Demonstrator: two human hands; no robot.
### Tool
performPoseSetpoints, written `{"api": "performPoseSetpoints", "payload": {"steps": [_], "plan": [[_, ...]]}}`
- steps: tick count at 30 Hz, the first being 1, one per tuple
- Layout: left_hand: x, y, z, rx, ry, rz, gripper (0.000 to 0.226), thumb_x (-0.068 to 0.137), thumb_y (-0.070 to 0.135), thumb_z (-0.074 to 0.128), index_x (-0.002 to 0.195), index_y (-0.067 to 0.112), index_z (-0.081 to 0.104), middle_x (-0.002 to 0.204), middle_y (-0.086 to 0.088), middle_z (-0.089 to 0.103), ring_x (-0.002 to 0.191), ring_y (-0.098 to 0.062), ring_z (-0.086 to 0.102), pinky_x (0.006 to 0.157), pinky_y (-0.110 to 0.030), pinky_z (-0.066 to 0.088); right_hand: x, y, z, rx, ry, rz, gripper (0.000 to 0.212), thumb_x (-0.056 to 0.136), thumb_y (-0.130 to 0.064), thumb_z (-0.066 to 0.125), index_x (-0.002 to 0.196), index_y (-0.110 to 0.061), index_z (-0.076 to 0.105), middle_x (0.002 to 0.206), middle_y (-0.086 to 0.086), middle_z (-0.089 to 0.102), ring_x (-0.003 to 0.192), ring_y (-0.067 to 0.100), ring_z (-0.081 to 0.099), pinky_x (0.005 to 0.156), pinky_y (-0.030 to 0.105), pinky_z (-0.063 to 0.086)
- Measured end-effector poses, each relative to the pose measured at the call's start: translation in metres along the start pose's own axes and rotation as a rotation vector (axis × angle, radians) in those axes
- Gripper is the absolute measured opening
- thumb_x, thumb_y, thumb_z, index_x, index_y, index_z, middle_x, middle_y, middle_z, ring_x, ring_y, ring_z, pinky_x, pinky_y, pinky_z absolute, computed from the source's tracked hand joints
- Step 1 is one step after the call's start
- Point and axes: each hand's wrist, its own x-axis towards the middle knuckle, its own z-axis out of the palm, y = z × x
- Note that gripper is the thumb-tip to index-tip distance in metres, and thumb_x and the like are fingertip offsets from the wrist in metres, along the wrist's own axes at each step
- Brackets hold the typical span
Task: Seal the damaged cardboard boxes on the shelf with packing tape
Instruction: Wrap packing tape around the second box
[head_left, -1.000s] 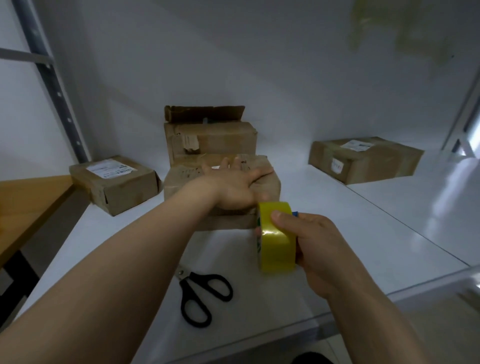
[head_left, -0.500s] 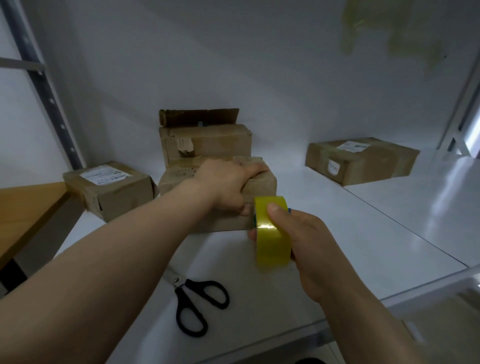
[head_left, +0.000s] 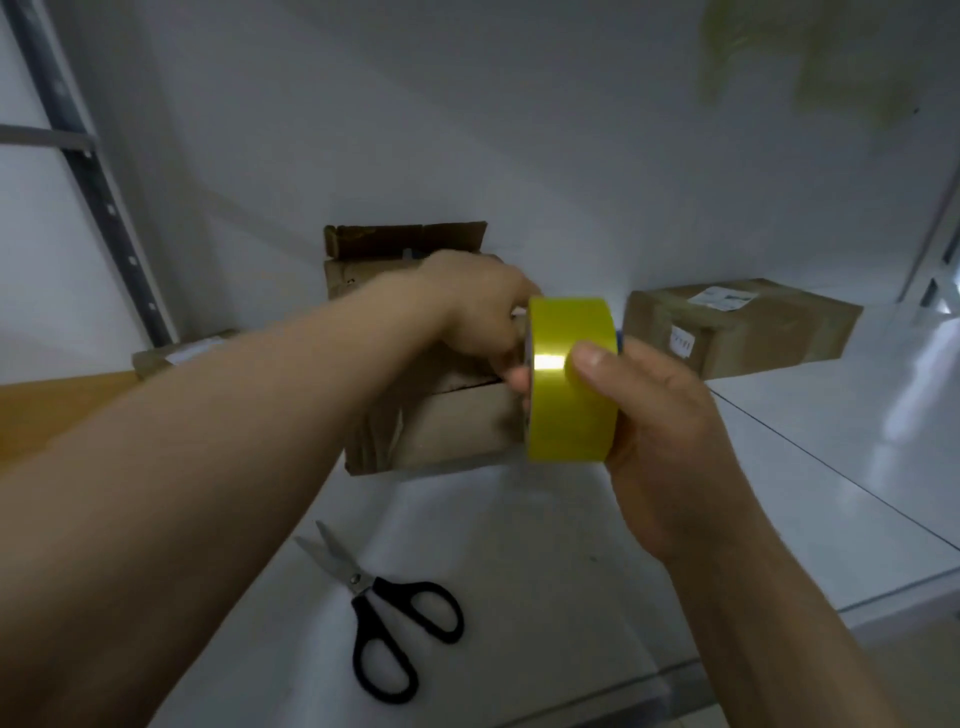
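Black-handled scissors (head_left: 389, 608) lie near on the white shelf (head_left: 727, 493), likely there for cutting. The left hand (head_left: 478, 312) curls over the crumpled brown box (head_left: 457, 426), probably hunting the tape's loose end; whether it pinches anything, I cannot tell. The right hand (head_left: 660, 431) grips the glossy yellow tape roll (head_left: 571, 384) on edge, just before that box's right end.

Front edge: black-handled steel scissors (head_left: 358, 582) are lying on the white shelf (head_left: 571, 545).
Behind them: brown cardboard box (head_left: 457, 426) is sitting.
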Motion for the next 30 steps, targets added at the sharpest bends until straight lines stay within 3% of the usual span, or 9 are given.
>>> {"api": "performPoseSetpoints", "payload": {"steps": [3,5,7,11,14,19,23,26,30], "plan": [[0.004,-0.012,-0.025,-0.326,-0.128,0.012,0.030,0.086,0.014,0.072,0.064,0.029,0.057,0.077,0.002,0.060,0.080,-0.024,0.057,0.076,-0.033,0.044,0.021,-0.032,0.005,0.040,-0.059,-0.080,0.026,0.088,-0.026,0.062,0.104,-0.008,0.072,0.093,0.012,0.078,0.088,0.025,0.074,0.076,0.039,0.059],[0.007,-0.019,-0.028,-0.442,-0.230,-0.009,0.011,0.077,0.019,0.081,0.077,0.027,0.073,0.089,-0.003,0.069,0.091,-0.027,0.064,0.087,-0.039,0.052,0.037,-0.042,0.008,0.061,-0.032,-0.084,0.029,0.083,-0.030,0.067,0.099,-0.006,0.072,0.086,0.012,0.078,0.079,0.023,0.073,0.074,0.038,0.059],[0.010,-0.021,-0.022,-0.449,-0.329,-0.066,0.038,0.073,0.023,0.084,0.110,0.021,0.074,0.110,-0.006,0.071,0.104,-0.026,0.067,0.095,-0.039,0.054,0.052,-0.039,0.012,0.061,0.041,-0.040,0.032,0.085,-0.034,0.065,0.098,-0.006,0.072,0.082,0.015,0.077,0.072,0.024,0.072,0.071,0.038,0.059],[0.007,-0.028,-0.017,-0.520,-0.282,-0.142,0.027,0.093,0.019,0.071,0.118,0.027,0.065,0.110,0.015,0.060,0.110,-0.011,0.057,0.088,-0.015,0.044,0.075,-0.023,0.013,0.129,0.133,0.107,0.034,0.100,-0.045,0.052,0.105,-0.014,0.067,0.080,0.015,0.076,0.071,0.023,0.073,0.078,0.043,0.060],[0.000,-0.031,-0.014,-0.478,-0.205,-0.175,0.062,0.092,0.031,0.069,0.149,0.032,0.043,0.139,0.009,0.052,0.126,-0.014,0.049,0.112,-0.035,0.037,0.090,-0.022,0.006,0.104,0.141,0.136,0.044,0.100,-0.053,0.049,0.085,-0.021,0.076,0.081,0.008,0.078,0.077,0.021,0.076,0.076,0.041,0.062],[-0.019,-0.022,0.003,-0.727,-0.282,-0.115,0.083,0.077,0.036,0.083,0.143,0.031,0.033,0.126,0.002,0.061,0.109,-0.018,0.065,0.093,-0.040,0.055,0.097,-0.027,0.010,-0.102,0.134,0.123,0.045,0.098,-0.059,0.050,0.090,-0.018,0.068,0.073,0.003,0.077,0.072,0.016,0.076,0.076,0.035,0.062],[-0.020,-0.026,0.021,-0.505,-0.222,-0.151,0.130,0.056,0.053,0.092,0.154,0.047,0.007,0.154,0.005,0.038,0.134,-0.024,0.047,0.112,-0.050,0.041,0.097,-0.026,0.017,-0.220,0.087,0.129,0.073,0.082,-0.070,0.062,0.105,-0.001,0.072,0.101,0.019,0.075,0.094,0.031,0.074,0.093,0.049,0.058],[-0.017,-0.026,0.022,-0.610,-0.262,-0.158,0.127,0.064,0.033,0.094,0.155,0.047,0.006,0.147,0.005,0.042,0.125,-0.023,0.055,0.102,-0.048,0.053,0.097,-0.029,0.009,-0.208,0.120,0.112,0.030,0.093,-0.035,0.068,0.085,-0.007,0.072,0.085,0.010,0.078,0.077,0.022,0.074,0.071,0.032,0.059],[-0.011,-0.033,0.022,-0.687,-0.333,-0.201,0.139,0.059,0.033,0.096,0.157,0.045,-0.002,0.146,-0.002,0.047,0.118,-0.027,0.062,0.095,-0.050,0.057,0.086,-0.045,0.001,-0.186,0.120,0.083,0.024,0.091,-0.031,0.070,0.078,-0.011,0.069,0.064,-0.001,0.074,0.056,0.009,0.070,0.049,0.020,0.054]]}}
